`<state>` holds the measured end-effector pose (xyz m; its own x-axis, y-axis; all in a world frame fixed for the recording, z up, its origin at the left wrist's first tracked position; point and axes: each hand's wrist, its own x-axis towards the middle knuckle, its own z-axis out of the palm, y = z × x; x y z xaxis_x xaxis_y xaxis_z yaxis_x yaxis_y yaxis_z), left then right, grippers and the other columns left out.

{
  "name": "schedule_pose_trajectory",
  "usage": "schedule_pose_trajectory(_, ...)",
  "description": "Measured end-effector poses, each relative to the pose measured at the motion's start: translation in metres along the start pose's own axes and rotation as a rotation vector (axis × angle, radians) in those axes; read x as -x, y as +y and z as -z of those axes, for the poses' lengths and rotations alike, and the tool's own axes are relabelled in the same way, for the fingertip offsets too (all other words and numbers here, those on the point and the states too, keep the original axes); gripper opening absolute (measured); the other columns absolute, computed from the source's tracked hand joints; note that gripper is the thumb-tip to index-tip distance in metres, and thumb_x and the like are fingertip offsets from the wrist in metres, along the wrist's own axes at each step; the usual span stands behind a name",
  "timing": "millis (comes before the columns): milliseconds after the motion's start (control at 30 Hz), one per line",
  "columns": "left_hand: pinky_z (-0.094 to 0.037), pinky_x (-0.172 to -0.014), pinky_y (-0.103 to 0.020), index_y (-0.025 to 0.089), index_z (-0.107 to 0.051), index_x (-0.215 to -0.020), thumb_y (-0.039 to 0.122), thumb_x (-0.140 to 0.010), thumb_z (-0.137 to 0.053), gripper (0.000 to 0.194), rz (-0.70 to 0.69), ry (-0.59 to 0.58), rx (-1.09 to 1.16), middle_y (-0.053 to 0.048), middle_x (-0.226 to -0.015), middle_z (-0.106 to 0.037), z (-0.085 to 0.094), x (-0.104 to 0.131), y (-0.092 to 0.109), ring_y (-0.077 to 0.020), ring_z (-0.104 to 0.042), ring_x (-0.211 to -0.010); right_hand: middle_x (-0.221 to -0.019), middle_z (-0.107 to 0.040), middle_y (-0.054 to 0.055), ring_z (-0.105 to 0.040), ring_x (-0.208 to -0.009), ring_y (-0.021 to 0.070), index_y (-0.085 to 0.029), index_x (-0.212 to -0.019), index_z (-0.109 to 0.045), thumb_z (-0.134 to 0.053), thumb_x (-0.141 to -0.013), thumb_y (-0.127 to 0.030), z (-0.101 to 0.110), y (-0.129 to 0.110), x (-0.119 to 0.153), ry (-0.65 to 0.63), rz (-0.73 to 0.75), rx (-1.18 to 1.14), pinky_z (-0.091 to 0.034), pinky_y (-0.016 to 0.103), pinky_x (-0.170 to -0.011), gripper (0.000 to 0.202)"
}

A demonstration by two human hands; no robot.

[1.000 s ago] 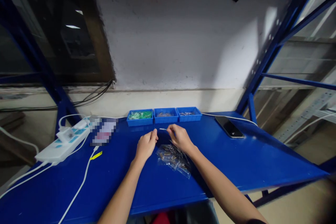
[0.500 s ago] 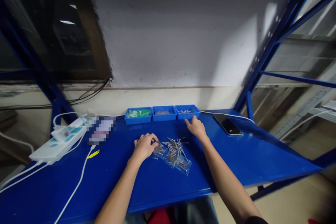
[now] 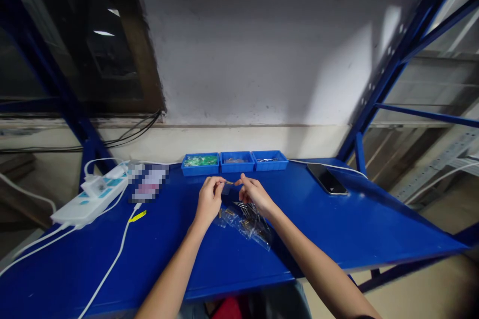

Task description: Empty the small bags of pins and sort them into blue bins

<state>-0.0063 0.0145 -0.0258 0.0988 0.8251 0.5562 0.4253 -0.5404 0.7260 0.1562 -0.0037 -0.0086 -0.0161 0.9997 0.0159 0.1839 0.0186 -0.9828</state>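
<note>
My left hand (image 3: 210, 200) is closed, its thumb and fingertips pinching a small clear plastic bag (image 3: 226, 190) with a brass-coloured piece in it. Close against the bag's right side is my right hand (image 3: 254, 194), its fingers bent together; what they hold, if anything, is too small to make out. Under the hands lie several clear bags with brass-coloured pieces (image 3: 245, 224). A loose heap of thin silvery rods (image 3: 243, 205) lies among them, partly hidden by my right hand and its shadow.
Along the back stand three blue bins: one with green-and-clear packets (image 3: 200, 171), one with small pieces (image 3: 236, 168), one with silvery rods (image 3: 270, 166). A black phone (image 3: 327, 179) lies right. At left are a white power strip (image 3: 90, 199), a blurred-out device (image 3: 148, 183) and white cables (image 3: 116, 254).
My right hand has come from the right-hand bin down and left to meet my left hand. The left hand has risen off the pile with a small bag. The view has shifted slightly.
</note>
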Motion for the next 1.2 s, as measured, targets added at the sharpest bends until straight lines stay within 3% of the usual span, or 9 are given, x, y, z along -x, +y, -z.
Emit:
schedule_pose_trajectory(133, -0.045, -0.075, -0.027, 0.020, -0.061, -0.085, 0.023, -0.088, -0.045, 0.017, -0.095, -0.092, 0.100, -0.004, -0.087, -0.059, 0.002, 0.003, 0.012, -0.0161, -0.057, -0.083, -0.052, -0.058, -0.001, -0.054, -0.045, 0.0119, -0.018, -0.079, -0.051, -0.057, -0.073, -0.059, -0.004, -0.004, 0.003, -0.050, -0.056, -0.441, -0.034, 0.021, -0.045, 0.043)
schedule_pose_trajectory(333, -0.041, -0.083, -0.032, 0.022, -0.067, -0.085, 0.029, -0.085, -0.053, 0.016, -0.166, -0.233, -0.044, -0.004, -0.085, -0.062, -0.001, 0.008, 0.024, -0.0192, -0.054, -0.087, -0.059, -0.059, -0.004, -0.053, -0.053, 0.0113, -0.018, -0.099, -0.051, -0.070, -0.064, -0.031, -0.008, 0.008, -0.002, 0.189, 0.151, -0.433, -0.044, 0.024, -0.057, 0.042)
schedule_pose_trajectory(400, -0.040, -0.082, -0.032, 0.021, -0.068, -0.083, 0.035, -0.086, -0.051, 0.023, -0.059, -0.223, -0.026, -0.004, -0.084, -0.065, -0.002, 0.008, 0.025, -0.0198, -0.056, -0.086, -0.067, -0.061, -0.002, -0.057, -0.060, 0.0130, -0.017, -0.104, -0.053, -0.065, -0.071, -0.030, -0.009, 0.010, -0.001, 0.212, 0.264, -0.314, -0.046, 0.026, -0.061, 0.038)
schedule_pose_trajectory(567, -0.042, -0.067, -0.028, 0.015, -0.068, -0.078, 0.056, -0.086, -0.035, 0.053, 0.435, -0.153, 0.267, -0.007, -0.075, -0.067, 0.000, 0.004, 0.015, -0.0189, -0.059, -0.072, -0.085, -0.063, 0.006, -0.060, -0.081, 0.0172, -0.019, -0.088, -0.062, -0.048, -0.085, -0.021, -0.011, 0.006, 0.012, 0.201, 0.681, 0.220, -0.048, 0.031, -0.074, 0.015)
schedule_pose_trajectory(733, -0.037, -0.055, -0.023, 0.013, -0.065, -0.080, 0.050, -0.073, -0.058, 0.038, 0.600, -0.176, 0.495, -0.004, -0.071, -0.065, 0.003, 0.002, 0.007, -0.0137, -0.056, -0.060, -0.095, -0.060, 0.009, -0.057, -0.089, 0.0178, -0.020, -0.095, -0.062, -0.040, -0.087, -0.012, -0.020, 0.003, 0.023, 0.092, 0.926, 0.543, -0.048, 0.031, -0.078, 0.025)
schedule_pose_trajectory(833, -0.039, -0.057, -0.023, 0.014, -0.061, -0.083, 0.041, -0.074, -0.059, 0.028, 0.517, -0.129, 0.530, -0.002, -0.070, -0.062, 0.002, 0.002, 0.008, -0.0132, -0.056, -0.062, -0.101, -0.055, 0.011, -0.053, -0.096, 0.0208, -0.019, -0.094, -0.064, -0.047, -0.086, -0.018, -0.025, 0.005, 0.024, 0.137, 0.882, 0.583, -0.045, 0.036, -0.084, 0.020)
schedule_pose_trajectory(967, -0.043, -0.066, -0.025, 0.018, -0.054, -0.089, 0.034, -0.082, -0.052, 0.018, 0.219, 0.013, 0.273, -0.002, -0.075, -0.062, 0.003, 0.002, 0.014, -0.0153, -0.058, -0.072, -0.088, -0.056, 0.008, -0.054, -0.087, 0.0204, -0.017, -0.084, -0.066, -0.050, -0.086, -0.038, -0.023, 0.008, 0.016, 0.181, 0.573, 0.354, -0.043, 0.036, -0.082, 0.026)
schedule_pose_trajectory(1067, -0.043, -0.077, -0.028, 0.020, -0.058, -0.086, 0.026, -0.086, -0.047, 0.013, -0.026, -0.066, -0.003, -0.004, -0.087, -0.063, 0.004, 0.004, 0.020, -0.0176, -0.057, -0.086, -0.069, -0.057, 0.003, -0.054, -0.069, 0.0157, -0.016, -0.070, -0.061, -0.035, -0.090, -0.050, -0.019, 0.009, 0.008, 0.085, 0.319, 0.005, -0.044, 0.029, -0.070, 0.048)
schedule_pose_trajectory(1200, -0.041, -0.087, -0.033, 0.022, -0.061, -0.085, 0.016, -0.084, -0.046, 0.017, -0.144, -0.220, -0.178, -0.004, -0.092, -0.062, 0.001, 0.008, 0.025, -0.0195, -0.053, -0.092, -0.063, -0.058, 0.001, -0.053, -0.062, 0.0139, -0.016, -0.068, -0.059, -0.051, -0.081, -0.049, -0.016, 0.012, 0.000, 0.095, 0.251, -0.178, -0.044, 0.025, -0.064, 0.036)
